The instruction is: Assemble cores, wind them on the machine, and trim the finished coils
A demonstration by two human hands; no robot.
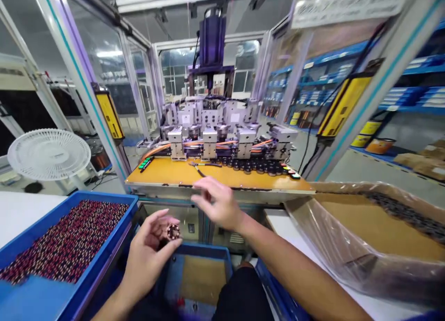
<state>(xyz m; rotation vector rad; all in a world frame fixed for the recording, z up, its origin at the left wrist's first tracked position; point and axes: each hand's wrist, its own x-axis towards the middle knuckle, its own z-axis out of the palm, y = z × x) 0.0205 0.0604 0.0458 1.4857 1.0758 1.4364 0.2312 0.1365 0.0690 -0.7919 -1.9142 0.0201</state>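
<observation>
1. My left hand is low, with the palm up. Its fingers and thumb pinch one little coil. The coil is a round ring with copper wire wound on it, and it sits right at my fingertips.
2. My right hand is at 1 o'clock from the little coil, near it but not touching it. Its fingers are spread loose and hold nothing. This hand looks blurry.
3. At 12 o'clock from my right hand is one yellow counter. My hand hangs just in front of its near edge.
4. One big grey machine stands on the yellow counter. A row of black round parts lies along its foot. They are too small for me to count.
5. At 9 o'clock from my left hand is one blue tray. It holds a heap of red and copper pieces, far too many to count.
6. At 5 o'clock from my left hand, lower down, is one blue bin with a brown bottom.
7. At 3 o'clock from my right hand is one big box lined with a clear plastic bag. Dark pieces lie along its far side.
8. At 10 o'clock from my left hand stands one white fan.
9. There are two yellow bars on the posts, the left bar and the right bar.
</observation>
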